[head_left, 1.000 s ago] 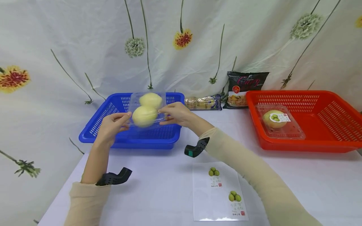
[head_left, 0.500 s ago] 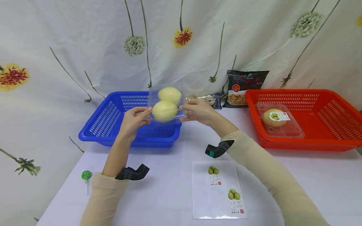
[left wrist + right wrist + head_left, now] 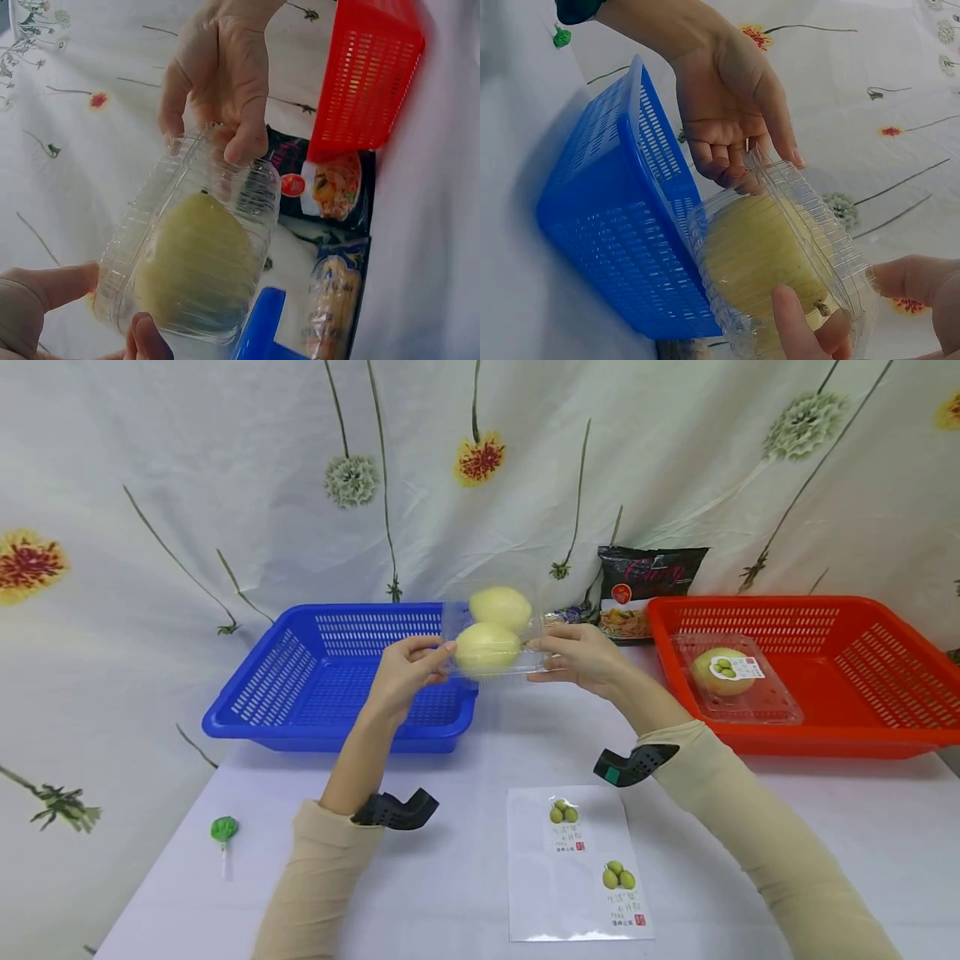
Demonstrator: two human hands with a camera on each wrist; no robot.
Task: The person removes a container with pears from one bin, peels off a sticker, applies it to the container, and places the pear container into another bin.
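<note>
A clear plastic clamshell box (image 3: 491, 639) with two pale yellow fruits inside is held in the air between both hands, just right of the blue basket (image 3: 300, 693). My left hand (image 3: 408, 668) grips its left edge with thumb and fingers. My right hand (image 3: 581, 656) grips the right edge. The left wrist view shows the box (image 3: 187, 247) close up, with my right hand (image 3: 217, 82) pinching its far rim. In the right wrist view the box (image 3: 772, 262) is beside the blue basket (image 3: 615, 225), and my left hand (image 3: 735, 112) holds its far side.
A red basket (image 3: 862, 727) at the right holds another clear box with one labelled fruit (image 3: 731, 681). A dark snack bag (image 3: 645, 593) stands against the flowered cloth at the back. A sheet of fruit stickers (image 3: 573, 864) and a green lollipop (image 3: 222, 831) lie on the white table.
Both hands have carried the clear box to the right, from over the blue basket to the gap between the two baskets. The grip on it is unchanged.
</note>
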